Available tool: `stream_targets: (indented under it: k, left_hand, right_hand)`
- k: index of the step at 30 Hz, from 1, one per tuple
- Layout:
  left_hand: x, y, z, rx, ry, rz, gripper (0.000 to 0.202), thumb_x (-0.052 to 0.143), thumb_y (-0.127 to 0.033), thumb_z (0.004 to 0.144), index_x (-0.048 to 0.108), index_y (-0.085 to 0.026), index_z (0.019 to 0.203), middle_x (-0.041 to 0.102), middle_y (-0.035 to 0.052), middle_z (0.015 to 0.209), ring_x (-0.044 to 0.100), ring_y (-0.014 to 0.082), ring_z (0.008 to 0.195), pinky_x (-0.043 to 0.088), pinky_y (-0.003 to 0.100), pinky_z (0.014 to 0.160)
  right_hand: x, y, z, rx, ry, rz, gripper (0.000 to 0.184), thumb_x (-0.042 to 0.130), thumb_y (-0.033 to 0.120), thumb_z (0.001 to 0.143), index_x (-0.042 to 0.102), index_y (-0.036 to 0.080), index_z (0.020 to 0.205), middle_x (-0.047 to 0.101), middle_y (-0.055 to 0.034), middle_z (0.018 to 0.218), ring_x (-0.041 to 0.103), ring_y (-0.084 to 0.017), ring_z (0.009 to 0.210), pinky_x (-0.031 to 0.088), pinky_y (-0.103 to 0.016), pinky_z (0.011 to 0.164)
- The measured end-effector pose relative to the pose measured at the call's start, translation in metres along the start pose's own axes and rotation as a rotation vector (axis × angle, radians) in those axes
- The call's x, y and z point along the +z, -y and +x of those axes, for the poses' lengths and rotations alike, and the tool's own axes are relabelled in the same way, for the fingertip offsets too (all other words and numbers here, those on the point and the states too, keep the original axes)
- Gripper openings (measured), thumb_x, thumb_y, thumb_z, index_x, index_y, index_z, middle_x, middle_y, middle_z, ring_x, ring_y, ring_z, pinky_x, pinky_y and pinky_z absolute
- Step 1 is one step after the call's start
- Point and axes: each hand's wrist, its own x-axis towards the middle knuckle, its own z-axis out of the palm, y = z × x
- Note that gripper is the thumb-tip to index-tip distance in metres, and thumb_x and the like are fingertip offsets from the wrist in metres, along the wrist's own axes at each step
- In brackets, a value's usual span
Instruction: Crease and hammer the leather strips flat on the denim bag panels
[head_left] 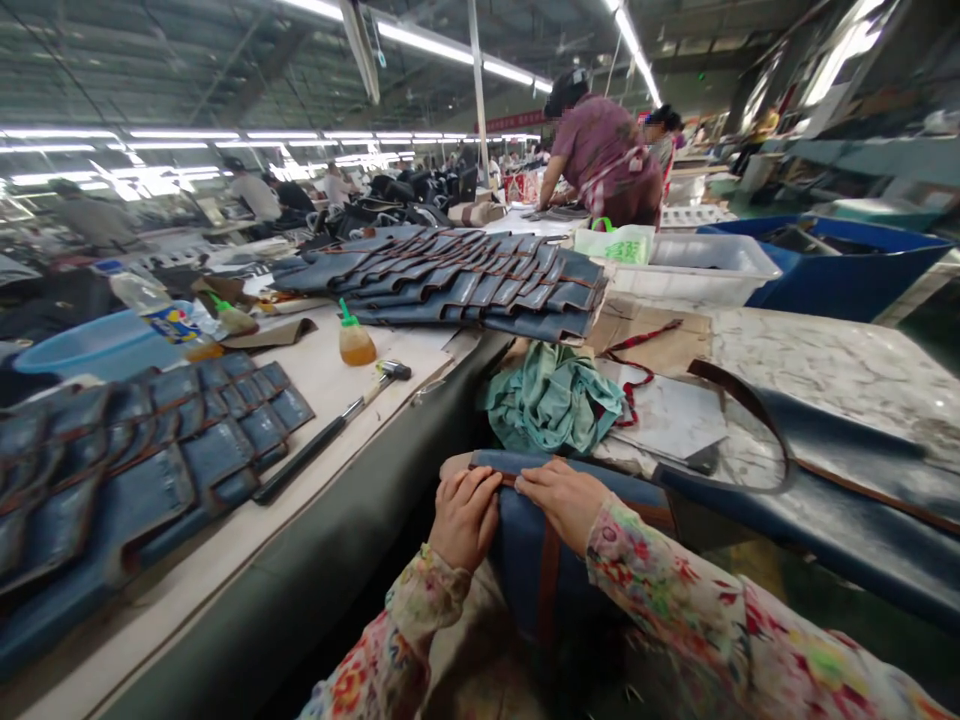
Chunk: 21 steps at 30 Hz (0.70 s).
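Observation:
A blue leather-like bag piece [519,575] with brown trim lies across my lap, beside the table edge. My left hand [465,512] has its fingers bent over the brown-trimmed top edge, with the thumb side hidden. Close to it, my right hand [564,502] presses its fingertips on the same edge from the right. Both hands are closed on the piece; its lower part falls into shadow between my forearms. Just beyond sits a crumpled teal cloth [555,398]. To the right lies a blue piece with a brown strip [847,440] and a curved strap.
Overlapping blue pieces [150,450] cover the left table, near a hammer [330,440] and a squeeze bottle of amber liquid [356,342]. Another blue stack [480,285] lies ahead. Behind are a white tub [705,270], a blue bin [840,270] and a bending person [607,155].

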Motion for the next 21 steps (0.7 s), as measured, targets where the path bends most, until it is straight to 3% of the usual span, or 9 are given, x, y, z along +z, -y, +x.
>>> stream_targets:
  k: [12, 21]
  left_hand:
    - [-0.004, 0.018, -0.004, -0.081, -0.089, -0.021, 0.027, 0.043, -0.023, 0.083, 0.058, -0.019, 0.106, 0.059, 0.0042, 0.108, 0.046, 0.0198, 0.101, 0.034, 0.036, 0.090]
    - [-0.007, 0.020, -0.012, -0.220, -0.047, -0.027, 0.032, 0.043, -0.029, 0.082, 0.054, -0.018, 0.111, 0.054, 0.0071, 0.114, 0.043, 0.0216, 0.107, 0.033, 0.039, 0.094]
  right_hand:
    - [0.015, 0.011, 0.035, -0.051, 0.012, -0.037, 0.035, 0.038, 0.011, 0.084, 0.052, 0.017, 0.116, 0.051, -0.0042, 0.119, 0.046, -0.021, 0.099, 0.047, -0.033, 0.079]
    - [0.017, 0.024, 0.064, -0.092, 0.016, -0.071, 0.034, 0.041, 0.011, 0.082, 0.053, 0.013, 0.114, 0.052, -0.0076, 0.115, 0.046, -0.023, 0.096, 0.047, -0.035, 0.081]
